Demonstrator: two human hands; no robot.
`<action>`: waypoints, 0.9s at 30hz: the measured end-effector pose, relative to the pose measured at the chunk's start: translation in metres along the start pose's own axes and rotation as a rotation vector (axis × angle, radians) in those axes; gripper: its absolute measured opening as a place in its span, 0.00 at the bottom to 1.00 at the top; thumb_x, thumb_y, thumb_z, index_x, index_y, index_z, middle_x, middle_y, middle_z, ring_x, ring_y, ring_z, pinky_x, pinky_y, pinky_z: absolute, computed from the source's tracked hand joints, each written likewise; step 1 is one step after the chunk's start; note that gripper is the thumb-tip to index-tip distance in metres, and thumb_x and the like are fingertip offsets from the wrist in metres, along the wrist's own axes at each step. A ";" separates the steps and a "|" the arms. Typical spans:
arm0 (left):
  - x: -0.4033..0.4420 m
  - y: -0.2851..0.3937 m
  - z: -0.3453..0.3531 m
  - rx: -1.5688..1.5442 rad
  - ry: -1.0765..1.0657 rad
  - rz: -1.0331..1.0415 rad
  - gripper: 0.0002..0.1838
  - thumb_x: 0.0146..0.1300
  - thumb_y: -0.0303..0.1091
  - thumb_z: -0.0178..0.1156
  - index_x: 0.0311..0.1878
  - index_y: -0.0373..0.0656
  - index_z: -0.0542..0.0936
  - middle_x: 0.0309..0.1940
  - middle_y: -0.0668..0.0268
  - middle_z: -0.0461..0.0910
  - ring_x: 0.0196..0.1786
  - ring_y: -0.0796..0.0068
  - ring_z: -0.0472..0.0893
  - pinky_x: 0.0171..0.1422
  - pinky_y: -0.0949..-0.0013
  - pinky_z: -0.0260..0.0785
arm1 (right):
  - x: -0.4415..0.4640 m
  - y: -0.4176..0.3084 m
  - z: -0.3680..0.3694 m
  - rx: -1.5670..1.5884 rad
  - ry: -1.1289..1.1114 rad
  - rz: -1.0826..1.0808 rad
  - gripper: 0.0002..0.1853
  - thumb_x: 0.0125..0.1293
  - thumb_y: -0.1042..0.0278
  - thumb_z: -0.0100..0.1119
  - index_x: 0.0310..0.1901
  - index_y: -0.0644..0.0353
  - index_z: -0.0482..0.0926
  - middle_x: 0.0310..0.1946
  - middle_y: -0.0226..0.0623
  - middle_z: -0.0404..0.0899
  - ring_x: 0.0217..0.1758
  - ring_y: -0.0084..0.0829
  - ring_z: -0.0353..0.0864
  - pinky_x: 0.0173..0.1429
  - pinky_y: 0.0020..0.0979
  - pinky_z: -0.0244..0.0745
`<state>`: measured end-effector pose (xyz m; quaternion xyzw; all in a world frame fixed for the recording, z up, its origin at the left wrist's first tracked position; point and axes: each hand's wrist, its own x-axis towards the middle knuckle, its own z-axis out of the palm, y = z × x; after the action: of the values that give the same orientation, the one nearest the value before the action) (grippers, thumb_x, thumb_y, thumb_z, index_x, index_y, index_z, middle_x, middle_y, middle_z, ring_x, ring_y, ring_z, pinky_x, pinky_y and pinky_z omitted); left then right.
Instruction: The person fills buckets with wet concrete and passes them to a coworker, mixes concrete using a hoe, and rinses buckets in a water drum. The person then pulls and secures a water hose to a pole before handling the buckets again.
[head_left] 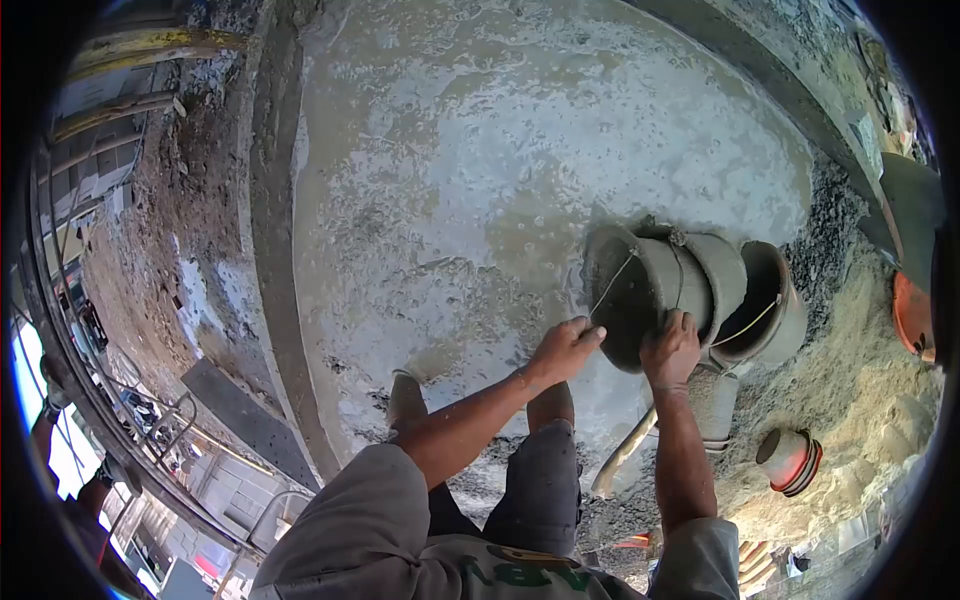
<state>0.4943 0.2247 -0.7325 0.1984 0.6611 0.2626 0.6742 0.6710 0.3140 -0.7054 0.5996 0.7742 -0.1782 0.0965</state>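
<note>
A grey, cement-coated bucket (668,285) lies tilted, its mouth toward the left, at the edge of wet grey concrete (450,200). My left hand (567,350) is closed on its thin wire handle (612,283), in front of the mouth. My right hand (671,350) is closed at the bucket's lower side, near the rim; the fingertips are partly hidden. A second wire runs down toward those fingers. Close behind it sits another grey bucket (728,285), and a third one (790,325) leans open beside that, with a pale handle across its mouth.
Below the buckets are another grey container (712,405) and a wooden tool handle (625,452). Orange-red stacked buckets (790,462) stand on sandy ground at right, with an orange bucket (912,315) farther out. A concrete edge (275,230) borders the wet area at left.
</note>
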 end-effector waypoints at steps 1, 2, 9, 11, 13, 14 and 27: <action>-0.021 0.021 -0.001 0.102 0.132 0.101 0.18 0.66 0.45 0.55 0.31 0.37 0.75 0.18 0.65 0.73 0.25 0.70 0.73 0.33 0.64 0.67 | 0.003 -0.029 -0.007 0.039 -0.026 -0.003 0.17 0.45 0.69 0.63 0.37 0.62 0.69 0.35 0.47 0.71 0.40 0.50 0.73 0.44 0.44 0.71; -0.041 0.047 -0.014 -0.046 0.106 0.010 0.18 0.66 0.46 0.55 0.33 0.37 0.75 0.20 0.66 0.74 0.26 0.72 0.73 0.34 0.64 0.67 | 0.005 -0.048 -0.010 0.114 -0.005 0.013 0.17 0.45 0.70 0.63 0.37 0.62 0.69 0.35 0.47 0.71 0.40 0.50 0.74 0.43 0.44 0.71; -0.068 0.073 -0.130 -0.182 0.295 0.382 0.18 0.66 0.43 0.57 0.51 0.40 0.78 0.27 0.73 0.72 0.30 0.86 0.68 0.35 0.76 0.64 | 0.047 -0.147 0.016 0.641 0.064 0.009 0.14 0.45 0.74 0.60 0.37 0.60 0.72 0.30 0.47 0.73 0.36 0.51 0.76 0.40 0.42 0.71; -0.062 0.070 -0.172 -0.229 0.314 0.412 0.19 0.66 0.44 0.56 0.55 0.43 0.77 0.22 0.75 0.69 0.27 0.87 0.66 0.32 0.76 0.62 | 0.068 -0.185 0.022 0.604 0.194 -0.157 0.15 0.45 0.75 0.60 0.38 0.60 0.73 0.30 0.47 0.73 0.36 0.51 0.75 0.41 0.42 0.71; -0.046 0.068 -0.218 -0.418 0.264 0.326 0.19 0.67 0.46 0.55 0.54 0.44 0.77 0.18 0.76 0.65 0.24 0.86 0.64 0.29 0.75 0.60 | 0.099 -0.227 0.020 0.524 0.345 -0.313 0.15 0.45 0.74 0.60 0.38 0.60 0.74 0.34 0.47 0.72 0.40 0.51 0.73 0.46 0.44 0.69; -0.033 0.053 -0.238 -0.553 0.250 0.300 0.19 0.67 0.48 0.54 0.52 0.44 0.78 0.17 0.76 0.64 0.22 0.85 0.63 0.28 0.75 0.59 | 0.107 -0.251 0.019 0.498 0.361 -0.324 0.16 0.45 0.74 0.61 0.39 0.61 0.73 0.40 0.49 0.71 0.46 0.53 0.71 0.50 0.46 0.68; -0.014 -0.255 -0.288 -1.164 0.210 0.188 0.28 0.66 0.56 0.51 0.15 0.48 0.63 0.11 0.74 0.55 0.17 0.78 0.58 0.36 0.72 0.61 | 0.067 -0.369 0.190 0.210 -0.034 -0.370 0.50 0.45 0.80 0.60 0.72 0.46 0.48 0.68 0.69 0.42 0.72 0.64 0.40 0.74 0.45 0.48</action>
<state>0.2314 -0.0066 -0.8920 -0.1731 0.4510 0.6584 0.5771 0.2854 0.2195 -0.8452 0.4511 0.8465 -0.2826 0.0120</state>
